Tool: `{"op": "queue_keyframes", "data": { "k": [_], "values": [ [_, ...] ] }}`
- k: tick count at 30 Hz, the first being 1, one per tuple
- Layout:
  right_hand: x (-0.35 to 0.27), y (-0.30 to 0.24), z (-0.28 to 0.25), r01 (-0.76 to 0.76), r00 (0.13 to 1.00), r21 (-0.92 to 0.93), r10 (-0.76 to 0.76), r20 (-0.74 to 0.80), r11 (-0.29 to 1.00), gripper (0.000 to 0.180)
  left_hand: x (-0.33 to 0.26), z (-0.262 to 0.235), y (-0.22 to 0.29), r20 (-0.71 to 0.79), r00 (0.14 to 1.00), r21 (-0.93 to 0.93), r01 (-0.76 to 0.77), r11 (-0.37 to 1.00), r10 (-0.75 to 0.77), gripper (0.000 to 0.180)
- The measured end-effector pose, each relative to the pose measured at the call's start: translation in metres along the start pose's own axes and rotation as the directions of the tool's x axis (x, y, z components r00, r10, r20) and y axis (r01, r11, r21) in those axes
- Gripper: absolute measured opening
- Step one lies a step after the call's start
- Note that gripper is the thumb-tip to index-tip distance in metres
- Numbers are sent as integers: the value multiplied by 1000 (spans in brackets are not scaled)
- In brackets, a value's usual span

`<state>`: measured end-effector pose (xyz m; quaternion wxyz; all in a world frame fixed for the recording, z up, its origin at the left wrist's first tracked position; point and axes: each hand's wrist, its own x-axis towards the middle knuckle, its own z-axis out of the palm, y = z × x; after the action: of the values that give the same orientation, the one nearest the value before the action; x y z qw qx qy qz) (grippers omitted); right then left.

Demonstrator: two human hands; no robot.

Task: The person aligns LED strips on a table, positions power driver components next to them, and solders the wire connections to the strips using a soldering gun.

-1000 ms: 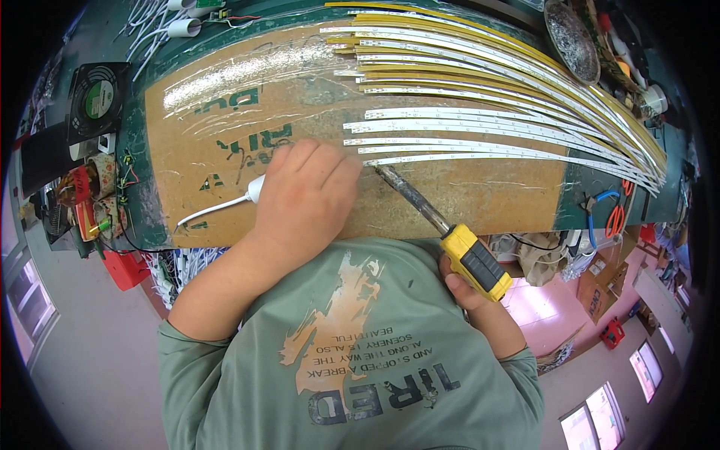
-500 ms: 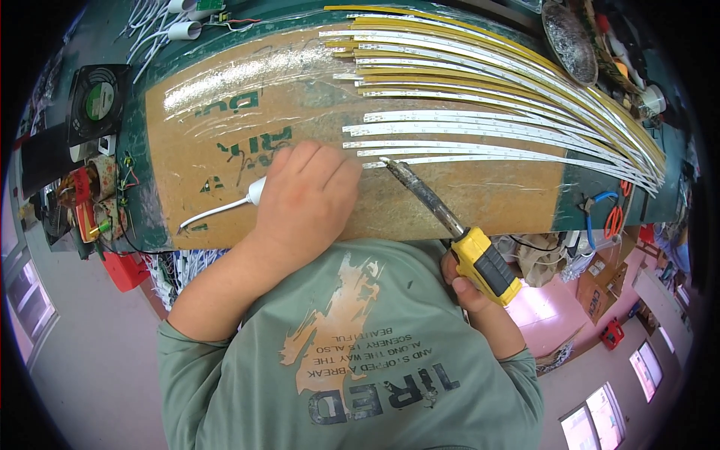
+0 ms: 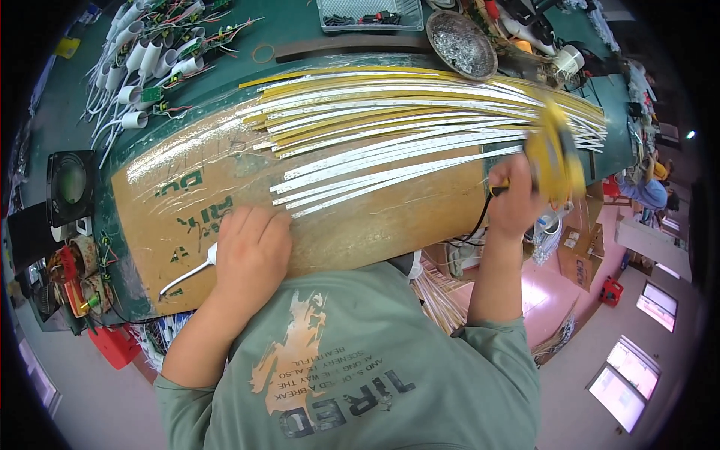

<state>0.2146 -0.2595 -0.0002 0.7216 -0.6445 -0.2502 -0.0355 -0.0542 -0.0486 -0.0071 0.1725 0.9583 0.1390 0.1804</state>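
Note:
My left hand (image 3: pixel 253 251) rests on the brown cardboard sheet (image 3: pixel 352 232), its fingers curled over a white plastic end cap (image 3: pixel 212 254). Only the cap's edge and its white cable (image 3: pixel 182 279) show; the rest is hidden under the palm. My right hand (image 3: pixel 514 201) is raised at the right, closed round a yellow and black soldering iron (image 3: pixel 553 154) that is smeared by motion. Near the left fingertips are the ends of several white LED strips (image 3: pixel 360 184). They fan rightward, with more white and yellow strips (image 3: pixel 375 112) behind them.
White tubes with circuit boards (image 3: pixel 150 64) are heaped at the far left. A round metal dish of silvery scraps (image 3: pixel 461 45) stands behind the strips. A clear plastic tray (image 3: pixel 371 15) lies at the back, a black fan (image 3: pixel 71 187) at the left edge.
My right hand has lifted the soldering iron away from the strip ends, up and to the right. My left hand stays over the end cap. The whole view has shifted.

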Motion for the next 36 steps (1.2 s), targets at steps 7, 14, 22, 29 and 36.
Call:
{"op": "queue_keyframes", "data": {
  "k": [7, 14, 22, 29, 36],
  "values": [
    [-7, -6, 8, -520, 854, 411, 433, 289, 749, 52, -1, -3, -2, 32, 999, -11, 8, 1000, -8, 21],
    [-76, 2, 37, -644, 748, 415, 418, 516, 642, 65, -3, 1, -6, 52, 999, -7, 12, 1000, -11, 21],
    [-93, 5, 40, -663, 727, 393, 423, 541, 637, 68, -5, 2, -6, 19, 1000, 0, -11, 1000, 11, 21],
    [-92, 3, 44, -643, 742, 369, 427, 517, 671, 67, -4, -3, -8, 25, 1000, 2, 0, 1000, 0, 24],
    [-92, 2, 47, -669, 739, 466, 452, 499, 579, 68, -19, -38, -11, 138, 979, 7, 152, 988, -151, 29]
  ]
}}
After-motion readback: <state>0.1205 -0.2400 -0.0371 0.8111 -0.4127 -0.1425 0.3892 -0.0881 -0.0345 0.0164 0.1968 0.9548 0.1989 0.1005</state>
